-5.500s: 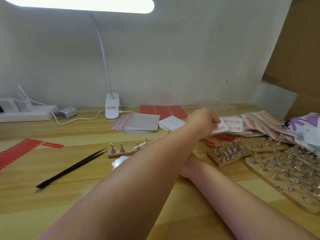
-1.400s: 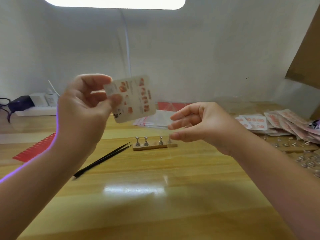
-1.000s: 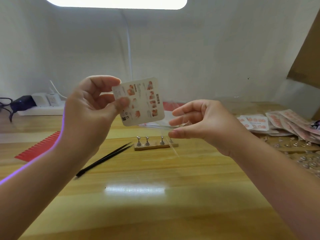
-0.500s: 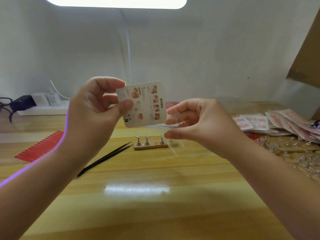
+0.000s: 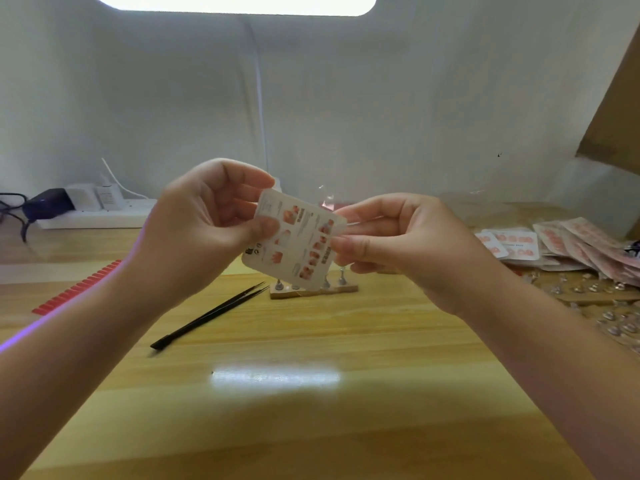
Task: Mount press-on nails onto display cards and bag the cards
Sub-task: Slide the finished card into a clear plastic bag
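Wooden desk (image 5: 311, 427): left hand (image 5: 204, 230) pinches card (image 5: 294, 240) at its 9 o'clock edge; right hand (image 5: 398, 240) pinches clear bag (image 5: 327, 197) at 3 o'clock.

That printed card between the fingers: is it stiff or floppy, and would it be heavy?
The card looks fairly stiff: held only at its edges by the left hand and right hand, it stays flat, tilted, without drooping. It is probably light, since fingertip pinches carry it. Its surface may be somewhat slippery.
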Demonstrator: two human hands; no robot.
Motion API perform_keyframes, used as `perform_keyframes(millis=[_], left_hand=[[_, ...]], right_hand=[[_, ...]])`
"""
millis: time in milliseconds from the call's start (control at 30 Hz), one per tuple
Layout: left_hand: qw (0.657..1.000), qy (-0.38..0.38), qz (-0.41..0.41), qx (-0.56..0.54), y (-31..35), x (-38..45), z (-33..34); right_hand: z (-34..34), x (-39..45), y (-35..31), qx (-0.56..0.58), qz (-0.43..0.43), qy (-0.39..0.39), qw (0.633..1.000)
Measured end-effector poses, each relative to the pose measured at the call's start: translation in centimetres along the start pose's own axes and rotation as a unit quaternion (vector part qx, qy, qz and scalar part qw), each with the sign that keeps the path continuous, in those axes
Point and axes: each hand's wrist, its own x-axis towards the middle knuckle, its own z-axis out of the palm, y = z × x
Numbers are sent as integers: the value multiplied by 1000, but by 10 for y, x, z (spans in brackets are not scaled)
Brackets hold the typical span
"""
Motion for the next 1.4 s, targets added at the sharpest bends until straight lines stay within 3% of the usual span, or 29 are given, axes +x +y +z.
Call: perform_keyframes(millis=[300,467,600,800,1067,1400], left_hand=[[993,-6,39,114,12,-8,13],[991,1,44,124,7,-12,19],[994,19,43,101,0,-16,25],[984,16,16,178,-5,-13,21],[993,38,-13,110,-7,-10,17],[992,-52,-24,109,-5,-15,22]], right_hand=[[5,0,6,23,5,-24,999],[8,0,9,32,-4,-20,999],[13,-1,14,41,-5,-12,999],[12,1,17,71,3,29,997],[15,1,22,104,23,33,994],[18,0,26,99,23,60,993]])
